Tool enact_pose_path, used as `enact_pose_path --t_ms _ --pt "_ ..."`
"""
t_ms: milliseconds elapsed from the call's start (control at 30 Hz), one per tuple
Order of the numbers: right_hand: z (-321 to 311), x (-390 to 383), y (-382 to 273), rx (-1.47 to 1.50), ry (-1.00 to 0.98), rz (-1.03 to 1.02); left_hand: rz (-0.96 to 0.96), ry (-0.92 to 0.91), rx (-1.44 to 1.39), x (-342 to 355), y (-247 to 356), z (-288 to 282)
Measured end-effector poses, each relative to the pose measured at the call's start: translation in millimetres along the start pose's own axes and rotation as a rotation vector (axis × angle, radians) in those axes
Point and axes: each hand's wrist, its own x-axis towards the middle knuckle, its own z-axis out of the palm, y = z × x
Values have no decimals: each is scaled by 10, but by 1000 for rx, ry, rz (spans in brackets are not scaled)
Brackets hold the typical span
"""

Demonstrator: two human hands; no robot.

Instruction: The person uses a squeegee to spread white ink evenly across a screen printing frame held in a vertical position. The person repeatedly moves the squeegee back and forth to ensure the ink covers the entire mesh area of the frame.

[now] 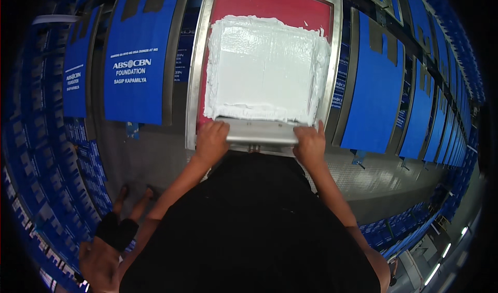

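Observation:
A wide metal squeegee (pixel 262 132) lies across the near end of a screen-printing frame (pixel 197 70). My left hand (pixel 211 141) is closed around its left end, and my right hand (pixel 310 144) grips the right end, its thumb side along the edge. Just beyond the blade, thick white ink (pixel 267 67) covers most of the mesh in a rough square, with ridges along its borders. Red mesh (pixel 270 2) shows at the far end and in a strip on the left. Whatever lies under the frame is hidden.
Blue printed sheets lie on boards at both sides, with one sheet (pixel 140 59) to the left and another (pixel 374 90) to the right. More boards run off in rows. Behind me at lower left is another person (pixel 111 241). Grey floor (pixel 140 163) shows between the rows.

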Motion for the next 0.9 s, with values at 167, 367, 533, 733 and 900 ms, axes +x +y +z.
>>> enact_pose_path --t_ms 167,367,533,733,900 --pt "-190 1589 589 -169 2 53 -138 -141 80 1604 -568 8" --pt "-599 1949 655 -71 -74 44 -294 -349 91 2130 -534 -373" --pt "-283 168 27 54 -85 28 -41 -182 -87 110 -89 -179" --pt "-17 1365 637 -111 -13 57 -237 -312 95 1577 -453 -76" --pt "-587 2168 768 -73 -7 37 -198 -359 145 2444 -672 -300"
